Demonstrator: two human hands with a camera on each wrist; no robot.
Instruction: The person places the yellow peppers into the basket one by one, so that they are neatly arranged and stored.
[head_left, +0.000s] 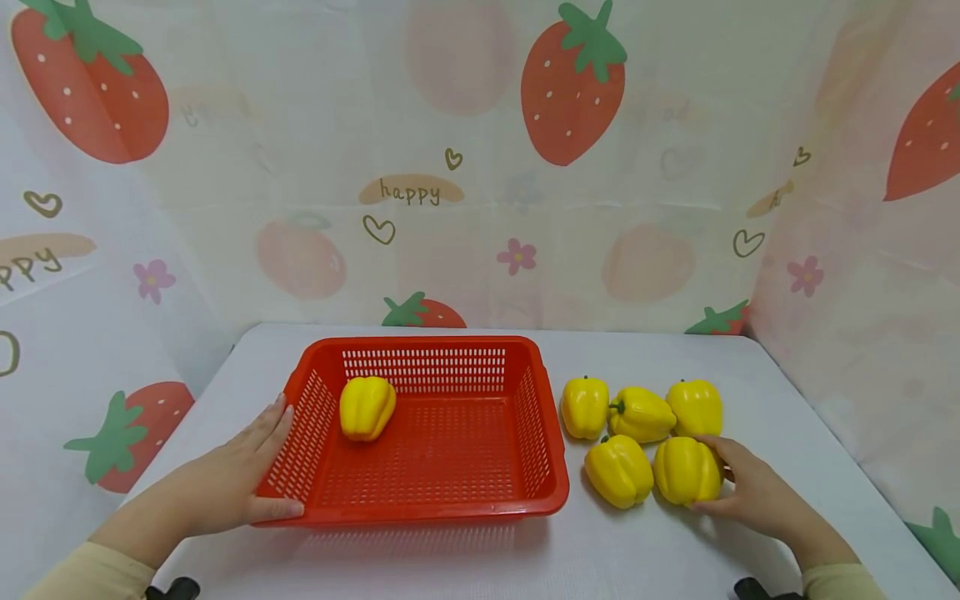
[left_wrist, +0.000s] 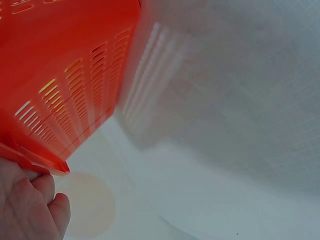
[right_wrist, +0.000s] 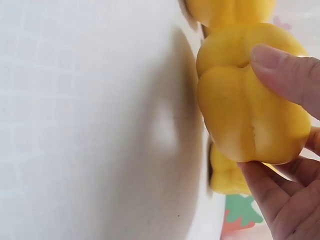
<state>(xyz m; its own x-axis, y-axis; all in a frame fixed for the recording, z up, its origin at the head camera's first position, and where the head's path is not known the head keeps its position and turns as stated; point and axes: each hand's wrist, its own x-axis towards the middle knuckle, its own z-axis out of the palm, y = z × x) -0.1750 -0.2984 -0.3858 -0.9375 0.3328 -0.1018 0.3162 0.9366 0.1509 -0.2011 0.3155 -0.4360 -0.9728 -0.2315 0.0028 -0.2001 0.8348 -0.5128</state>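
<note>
A red plastic basket (head_left: 420, 510) with slotted walls stands on the white table. My left hand (head_left: 232, 475) grips its left rim, the thumb over the near corner and the fingers along the side; the left wrist view shows those fingers under the rim. Inside the basket, toward the left, lies one yellow bell pepper (head_left: 367, 408). Right of the basket, my right hand (head_left: 761, 492) holds the nearest right-hand bell pepper (head_left: 686, 472) between thumb and fingers. In the right wrist view the thumb presses one face of this pepper (right_wrist: 250, 110) while fingers support the opposite side.
Several more yellow bell peppers cluster right of the basket: one at near left (head_left: 619, 472), and a back row of a left one (head_left: 585, 407), a middle one (head_left: 641, 414) and a right one (head_left: 696, 407). A strawberry-print curtain (head_left: 480, 208) closes off the back and sides.
</note>
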